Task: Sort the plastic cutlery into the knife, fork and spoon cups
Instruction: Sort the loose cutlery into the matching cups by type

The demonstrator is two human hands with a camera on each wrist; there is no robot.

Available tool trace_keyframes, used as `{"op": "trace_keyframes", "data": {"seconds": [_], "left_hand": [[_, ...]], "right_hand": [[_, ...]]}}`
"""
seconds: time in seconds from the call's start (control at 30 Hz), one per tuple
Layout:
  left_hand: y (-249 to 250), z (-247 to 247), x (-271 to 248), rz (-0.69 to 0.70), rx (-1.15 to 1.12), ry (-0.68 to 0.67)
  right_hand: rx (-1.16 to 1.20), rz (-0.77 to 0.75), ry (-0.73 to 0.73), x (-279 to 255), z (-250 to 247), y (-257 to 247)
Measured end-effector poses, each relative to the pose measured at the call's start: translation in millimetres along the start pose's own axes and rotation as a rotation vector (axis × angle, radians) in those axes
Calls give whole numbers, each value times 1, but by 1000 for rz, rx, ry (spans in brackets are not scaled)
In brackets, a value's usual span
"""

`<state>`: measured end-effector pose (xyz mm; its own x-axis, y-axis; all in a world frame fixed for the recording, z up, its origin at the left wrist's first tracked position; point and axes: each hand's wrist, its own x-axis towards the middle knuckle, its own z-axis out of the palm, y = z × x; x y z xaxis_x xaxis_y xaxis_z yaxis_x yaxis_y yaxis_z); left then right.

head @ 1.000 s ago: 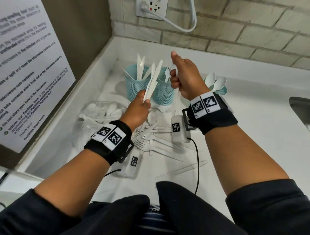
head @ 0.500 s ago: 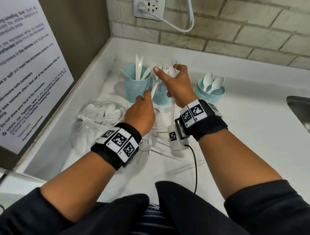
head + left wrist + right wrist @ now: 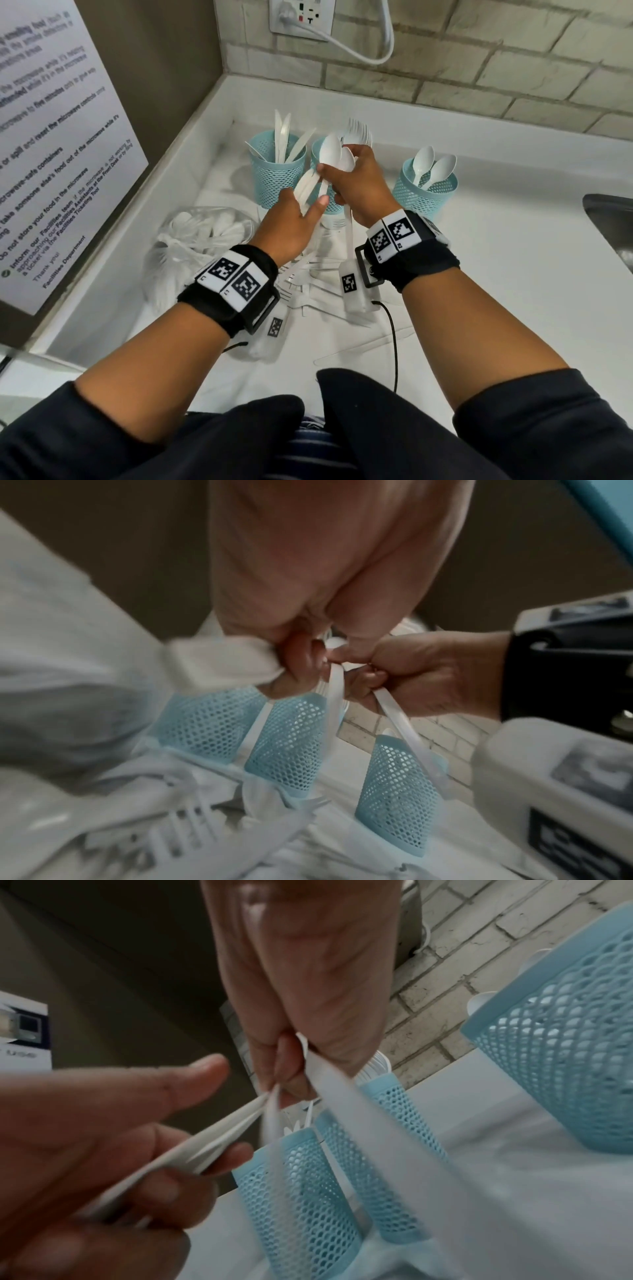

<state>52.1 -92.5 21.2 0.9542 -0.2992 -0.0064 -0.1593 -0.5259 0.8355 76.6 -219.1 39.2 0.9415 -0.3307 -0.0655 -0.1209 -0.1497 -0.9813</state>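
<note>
The sorting looks partly done: knives stand in the left cup [image 3: 277,171], forks in the middle cup [image 3: 320,161] and two spoons in the right cup [image 3: 424,192], while a loose pile of cutlery [image 3: 315,284] remains on the counter [image 3: 479,274]. Both hands meet above the middle cup. The right hand [image 3: 363,185] grips spoons [image 3: 335,154], and the left hand [image 3: 291,226] pinches what seem to be knives [image 3: 306,186], though blur makes that uncertain.

The head view looks steeply down from above at the bench [image 3: 513,274] corner and both forearms. Each wrist view sits very close under its palm, looking low along the fingers [image 3: 301,656] toward the brick wall [image 3: 479,969]. All three share the cups [image 3: 277,171].
</note>
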Motion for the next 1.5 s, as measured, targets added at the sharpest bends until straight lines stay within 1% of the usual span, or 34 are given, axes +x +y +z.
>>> {"op": "trace_keyframes", "data": {"seconds": [0.1,0.2,0.33,0.4,0.43,0.5,0.53,0.6,0.73,0.83,0.9,0.97,1.03,1.13,1.17,1.3,1.37,1.4,1.5], "left_hand": [[-7,2,4,3,-155,-2],[-12,6,4,-32,-224,-18],[-17,8,9,-69,-290,6],[-17,7,10,-53,-298,6],[-16,7,11,-36,-309,-8],[-9,9,11,-7,-342,-35],[-6,9,11,0,-353,-43],[-1,10,12,9,-356,-53],[3,12,12,4,-358,-70],[2,13,13,-1,-343,-77],[2,13,13,14,-323,-78],[5,11,12,20,-329,-54],[8,10,10,7,-332,-50],[11,9,8,9,-369,-78],[11,9,8,0,-371,-79],[10,10,9,-15,-375,-88],[9,9,9,-18,-380,-92],[9,8,9,-20,-381,-94],[7,7,10,-32,-388,-95]], "right_hand": [[116,24,-81,-3,-1,-1],[153,29,-123,-4,0,-1],[11,-21,-44,-1,-5,4],[26,-8,-6,1,-10,4],[104,22,2,2,-13,4],[347,66,-14,2,-17,1],[432,56,-22,2,-19,0],[503,13,-3,1,-23,-3],[525,-68,144,5,-36,-8],[510,-107,300,9,-46,-14],[576,-124,420,11,-59,-23],[654,-212,542,12,-75,-32],[672,-339,678,14,-91,-40],[638,-509,825,24,-112,-47],[595,-539,873,28,-117,-47],[388,-585,1064,38,-128,-38],[268,-563,1104,42,-128,-29],[211,-539,1083,44,-126,-23],[101,-445,945,50,-119,-1]]}}
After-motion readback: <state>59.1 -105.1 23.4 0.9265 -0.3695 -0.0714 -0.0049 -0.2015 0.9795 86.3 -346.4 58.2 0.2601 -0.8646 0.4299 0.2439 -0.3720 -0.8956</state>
